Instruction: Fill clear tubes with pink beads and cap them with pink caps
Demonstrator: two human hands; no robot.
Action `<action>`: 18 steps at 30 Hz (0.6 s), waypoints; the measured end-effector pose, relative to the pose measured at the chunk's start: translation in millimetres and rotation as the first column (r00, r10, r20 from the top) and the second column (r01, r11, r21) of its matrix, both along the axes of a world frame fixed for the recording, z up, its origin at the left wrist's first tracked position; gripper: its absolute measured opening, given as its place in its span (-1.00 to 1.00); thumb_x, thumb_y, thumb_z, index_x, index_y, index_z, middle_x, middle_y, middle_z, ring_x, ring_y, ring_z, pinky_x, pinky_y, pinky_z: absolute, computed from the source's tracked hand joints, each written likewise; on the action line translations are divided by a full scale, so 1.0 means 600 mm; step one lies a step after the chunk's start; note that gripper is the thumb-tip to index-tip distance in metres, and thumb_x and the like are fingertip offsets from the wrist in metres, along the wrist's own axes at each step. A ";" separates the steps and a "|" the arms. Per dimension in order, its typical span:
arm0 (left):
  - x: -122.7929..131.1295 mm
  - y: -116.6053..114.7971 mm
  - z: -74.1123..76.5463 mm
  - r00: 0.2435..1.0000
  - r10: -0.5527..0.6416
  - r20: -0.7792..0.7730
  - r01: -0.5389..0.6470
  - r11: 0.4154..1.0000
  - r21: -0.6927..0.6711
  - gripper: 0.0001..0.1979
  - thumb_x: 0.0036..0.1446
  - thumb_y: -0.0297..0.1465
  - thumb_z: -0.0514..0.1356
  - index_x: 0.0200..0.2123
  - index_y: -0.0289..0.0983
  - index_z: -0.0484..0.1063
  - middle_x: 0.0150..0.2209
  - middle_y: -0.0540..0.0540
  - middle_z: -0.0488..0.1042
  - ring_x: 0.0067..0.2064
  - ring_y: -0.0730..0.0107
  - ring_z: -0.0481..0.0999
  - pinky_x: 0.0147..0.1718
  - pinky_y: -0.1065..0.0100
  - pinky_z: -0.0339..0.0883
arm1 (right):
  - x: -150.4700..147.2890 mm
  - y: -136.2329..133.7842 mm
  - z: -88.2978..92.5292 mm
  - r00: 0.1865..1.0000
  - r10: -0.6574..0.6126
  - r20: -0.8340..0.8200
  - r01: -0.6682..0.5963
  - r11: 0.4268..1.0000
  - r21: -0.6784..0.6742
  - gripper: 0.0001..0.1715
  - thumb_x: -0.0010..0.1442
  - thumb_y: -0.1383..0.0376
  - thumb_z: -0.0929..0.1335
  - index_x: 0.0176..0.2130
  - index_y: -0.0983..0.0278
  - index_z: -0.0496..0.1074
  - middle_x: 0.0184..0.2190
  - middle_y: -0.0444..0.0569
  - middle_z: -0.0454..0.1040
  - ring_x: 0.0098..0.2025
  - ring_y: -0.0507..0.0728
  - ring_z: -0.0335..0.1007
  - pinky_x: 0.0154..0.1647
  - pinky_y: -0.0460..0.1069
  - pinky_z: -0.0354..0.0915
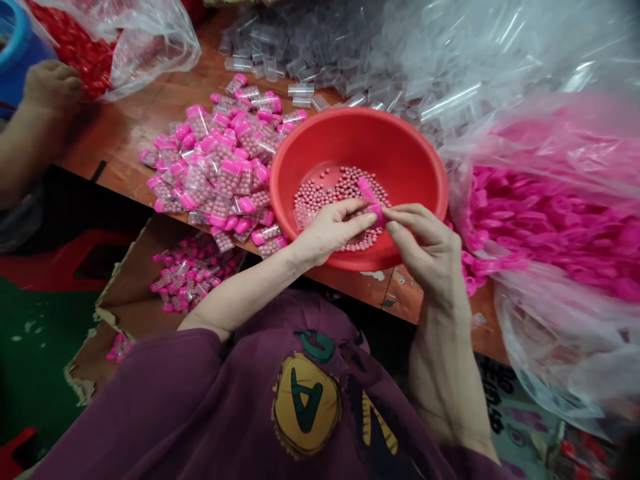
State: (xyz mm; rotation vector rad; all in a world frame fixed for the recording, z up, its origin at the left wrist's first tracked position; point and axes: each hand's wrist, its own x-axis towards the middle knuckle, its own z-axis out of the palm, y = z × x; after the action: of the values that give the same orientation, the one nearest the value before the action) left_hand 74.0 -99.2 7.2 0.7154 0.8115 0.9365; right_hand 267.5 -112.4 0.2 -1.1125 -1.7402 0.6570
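Observation:
Over a red basin (430, 160), my two hands meet at a small bottle with a pink flip cap (369, 191). The thumb and fingers of my left hand (327, 230) are closed around its clear body, which is mostly hidden. My right hand (425, 243) pinches the cap from the right side. The cap's pink flap sticks up, apart from the rest. Below, pale pink beads (320, 195) lie on the floor of the basin. To the left of it sits a heap of bead-filled clear bottles with pink caps (220, 160).
Clear empty tubes (350, 60) are piled at the back. A plastic bag of pink caps (540, 213) stands on the right. Below the table edge, a cardboard box (125, 273) holds more filled bottles. Another person's hand (53, 83) rests near red pieces (75, 47) and a blue bucket (17, 50).

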 end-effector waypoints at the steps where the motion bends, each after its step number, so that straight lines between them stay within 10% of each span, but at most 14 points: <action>1: -0.002 0.001 -0.002 0.999 -0.047 0.010 0.047 0.999 0.012 -0.81 0.28 -0.35 0.47 -0.10 -0.31 0.66 -0.33 0.00 0.58 -0.40 0.57 0.41 -0.34 0.45 0.32 | 0.001 0.006 0.000 0.997 -0.025 -0.067 0.020 0.997 -0.073 -0.80 0.46 0.10 0.50 -0.03 0.05 0.77 -0.10 -0.04 0.73 -0.04 0.18 0.69 0.08 0.14 0.62; 7: -0.010 0.008 -0.002 0.963 -0.268 0.028 0.268 0.963 -0.005 -0.70 0.13 -0.26 0.58 -0.30 -0.33 0.62 -0.37 -0.05 0.63 -0.41 0.55 0.46 -0.34 0.42 0.34 | -0.027 0.054 -0.001 0.938 -0.029 -0.346 -0.103 0.929 -0.355 -0.42 0.38 -0.28 0.47 -0.03 0.10 0.72 -0.23 -0.04 0.68 -0.18 0.17 0.64 -0.13 0.09 0.62; 12: -0.010 0.013 0.012 0.984 -0.056 0.171 0.086 0.981 -0.172 -0.89 0.38 -0.48 0.35 -0.26 -0.33 0.66 -0.35 -0.06 0.64 -0.34 0.49 0.53 -0.32 0.42 0.38 | -0.022 0.026 0.001 0.995 -0.084 -0.043 0.082 0.995 -0.049 -0.50 0.43 -0.19 0.46 0.09 0.07 0.63 0.03 0.03 0.69 0.07 0.27 0.66 0.21 0.26 0.60; 18: 0.008 0.001 0.016 0.986 -0.006 0.169 0.047 0.970 -0.238 -0.78 0.45 -0.44 0.31 -0.32 -0.31 0.62 -0.38 -0.06 0.60 -0.38 0.47 0.48 -0.29 0.37 0.37 | -0.019 -0.015 -0.032 0.915 -0.179 0.362 0.107 0.972 0.209 0.13 0.15 -0.23 0.64 0.45 0.18 0.36 0.38 0.31 0.49 0.43 0.56 0.43 0.49 0.56 0.34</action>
State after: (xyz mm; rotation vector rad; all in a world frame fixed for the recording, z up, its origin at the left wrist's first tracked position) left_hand 78.9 -98.6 16.5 0.4287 0.7491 0.8439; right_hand 255.9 -121.2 -18.7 -1.2816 -1.9725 0.1869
